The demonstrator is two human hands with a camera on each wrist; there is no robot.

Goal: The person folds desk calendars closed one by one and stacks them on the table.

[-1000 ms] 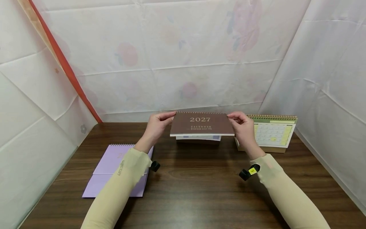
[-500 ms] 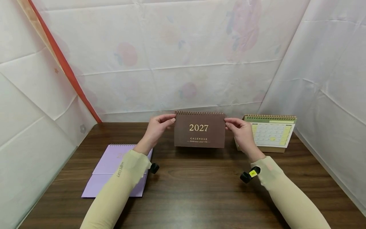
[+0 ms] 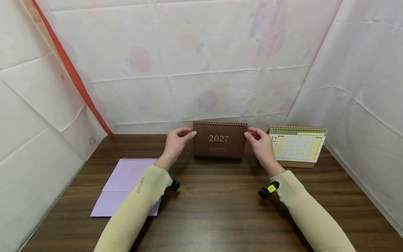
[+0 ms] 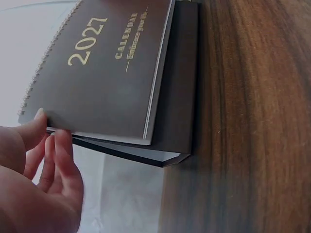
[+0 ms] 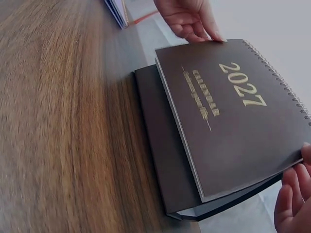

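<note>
A brown desk calendar point(image 3: 219, 145) with gold "2027" lettering and a ring binding along its top stands upright toward the back of the table. My left hand point(image 3: 176, 144) pinches its left side near the top, thumb on the front cover and fingers behind, as the left wrist view confirms. On the opposite side my right hand point(image 3: 263, 147) pinches the right edge the same way. The cover and pages point(image 5: 223, 121) lean over a wider dark base point(image 5: 155, 131) that sits on the wood. The back of the calendar is hidden in the head view.
A lilac calendar point(image 3: 113, 196) lies at the left on the wooden table point(image 3: 207, 210), partly under the left sleeve. To the right stands a green-and-yellow calendar point(image 3: 299, 148), partly behind the right hand. White floral cloth point(image 3: 176, 70) hangs around the back and sides.
The brown calendar's cover, lifted out nearly flat a second ago, has swung down over the front. Both hands have shifted slightly, the right one moving left, with thumbs now on the cover.
</note>
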